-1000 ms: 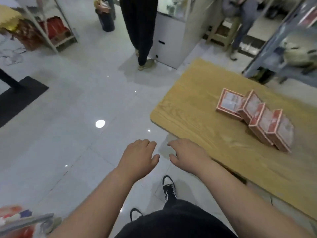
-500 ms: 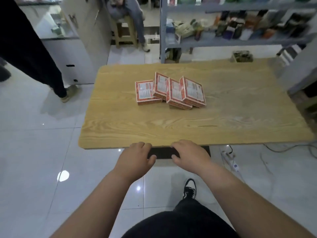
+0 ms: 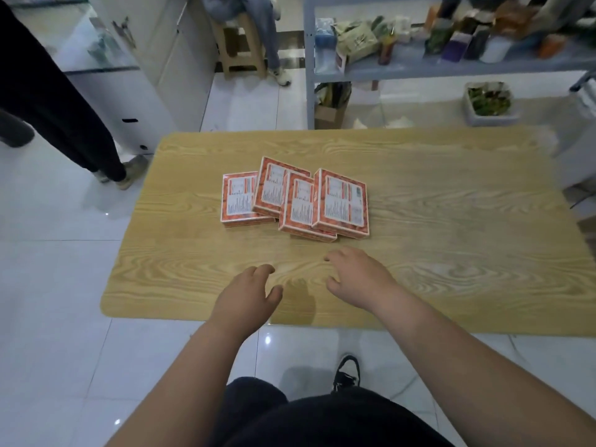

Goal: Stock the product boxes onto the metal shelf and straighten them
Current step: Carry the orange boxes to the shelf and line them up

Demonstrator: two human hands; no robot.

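Red product boxes (image 3: 295, 200) sit overlapped mid-bench (image 3: 451, 221). Left hand (image 3: 246, 296) and right hand (image 3: 358, 274) hover near, fingers loosely spread, holding nothing. Risk: grabbing the leaning pile could slide boxes apart.

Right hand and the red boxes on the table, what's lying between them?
Nothing: in the head view, only a bare strip of the wooden table separates the right hand from the red boxes. The hand touches none of them.
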